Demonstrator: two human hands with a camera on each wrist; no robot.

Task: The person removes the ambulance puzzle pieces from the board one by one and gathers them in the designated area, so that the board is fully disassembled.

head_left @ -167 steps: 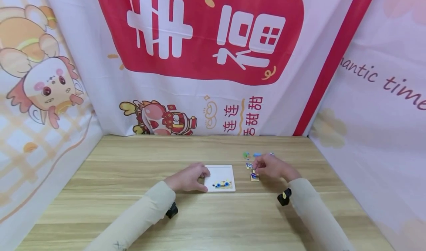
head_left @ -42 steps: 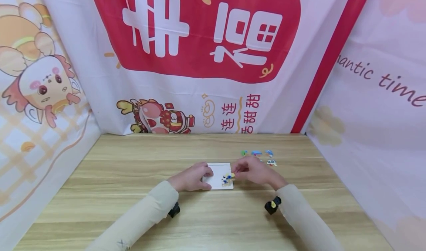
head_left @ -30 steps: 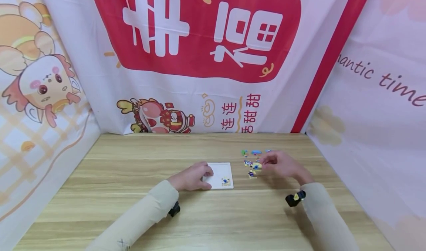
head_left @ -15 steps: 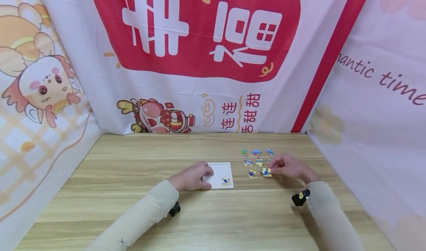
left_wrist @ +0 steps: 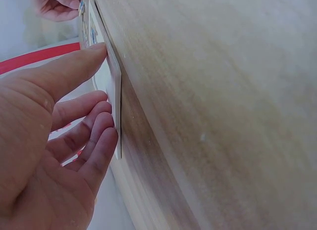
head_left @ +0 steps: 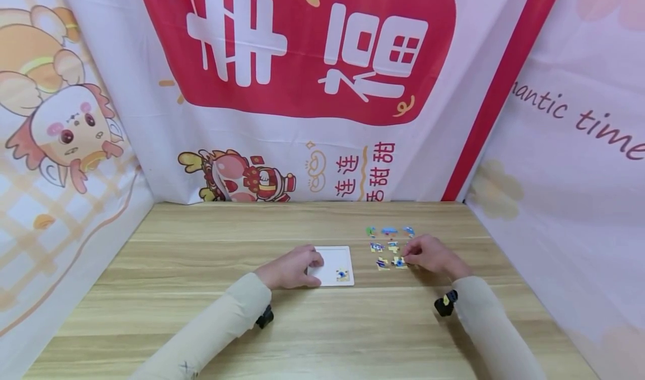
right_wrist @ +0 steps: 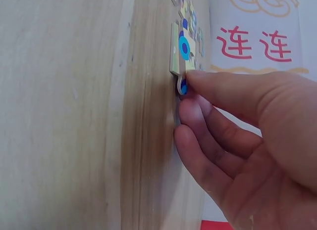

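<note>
My left hand (head_left: 289, 267) holds the left side of a flat white puzzle tray (head_left: 329, 258) on the table. In the left wrist view its thumb and fingertips lie along the tray's rim (left_wrist: 115, 86). A yellow jigsaw piece (head_left: 342, 275) with a blue spot sits in the tray's front right corner. Right of the tray, my right hand (head_left: 434, 255) pinches a yellow jigsaw piece (head_left: 399, 263) with a blue round spot. The right wrist view shows the thumb on this piece's knob end, low over the table, with the other fingers curled beneath.
Several other jigsaw pieces lie in loose rows right of the tray, among them a green one (head_left: 370, 231), a blue one (head_left: 389, 230) and a purple-striped one (head_left: 382, 264). Printed cloth (head_left: 322, 162) walls in the wooden table (head_left: 322, 324) at the back and sides.
My right hand has taken a blue-spotted piece from the tray and moved it right to the loose pieces, lately shifting slightly left with it. The left hand has stayed at the tray.
</note>
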